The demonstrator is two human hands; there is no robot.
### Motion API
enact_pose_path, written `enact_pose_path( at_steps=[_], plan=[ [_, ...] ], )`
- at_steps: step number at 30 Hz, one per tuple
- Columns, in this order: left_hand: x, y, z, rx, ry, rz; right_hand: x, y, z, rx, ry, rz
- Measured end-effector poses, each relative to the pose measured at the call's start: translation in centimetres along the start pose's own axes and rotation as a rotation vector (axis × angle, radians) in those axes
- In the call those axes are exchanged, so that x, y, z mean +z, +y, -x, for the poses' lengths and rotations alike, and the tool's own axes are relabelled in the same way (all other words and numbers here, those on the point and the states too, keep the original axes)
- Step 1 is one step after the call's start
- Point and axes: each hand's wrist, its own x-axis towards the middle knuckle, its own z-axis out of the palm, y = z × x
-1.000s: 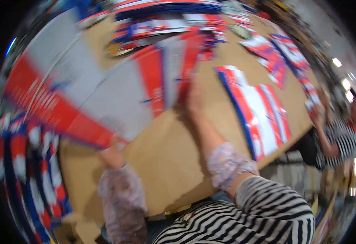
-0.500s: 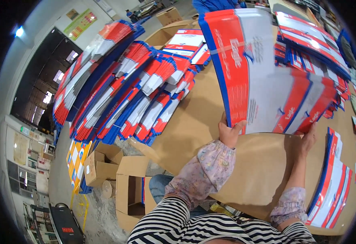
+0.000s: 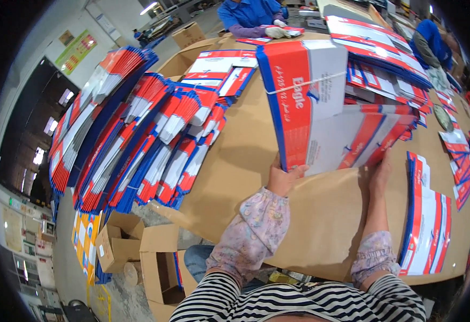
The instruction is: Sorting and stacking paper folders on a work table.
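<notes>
A thick tied bundle of flat red, white and blue cartons (image 3: 313, 102), bound with white string, lies on the brown cardboard-covered table (image 3: 321, 214). My left hand (image 3: 284, 177) grips the bundle's near left corner. My right hand (image 3: 379, 173) presses against its near lower edge, fingers spread under the fanned sheets. Both forearms wear floral sleeve covers.
Long rows of the same folded cartons (image 3: 138, 139) are stacked at the left. A smaller pile (image 3: 428, 220) lies at the right edge. Open brown boxes (image 3: 138, 257) stand on the floor below. Two people in blue (image 3: 251, 16) work at the far side.
The view swung left then steadied. The tied bundle now sits higher and farther forward on the table, and both hands stay on its near edge.
</notes>
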Motion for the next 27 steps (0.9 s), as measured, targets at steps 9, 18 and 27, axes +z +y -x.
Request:
enact_pose_path(
  at_steps=[9, 18, 27],
  plan=[
    [0.5, 0.4, 0.2, 0.008, 0.075, -0.378, 1.2, -3.1, 2.3, 0.182, -0.055, -0.265],
    [0.3, -0.1, 0.0, 0.167, 0.049, -0.311, 1.9, -4.0, 2.4, -0.018, -0.051, -0.162],
    [-0.7, -0.6, -0.4, 0.158, 0.077, -0.366, 2.1, -4.9, 3.2, -0.024, -0.031, -0.112]
  ],
)
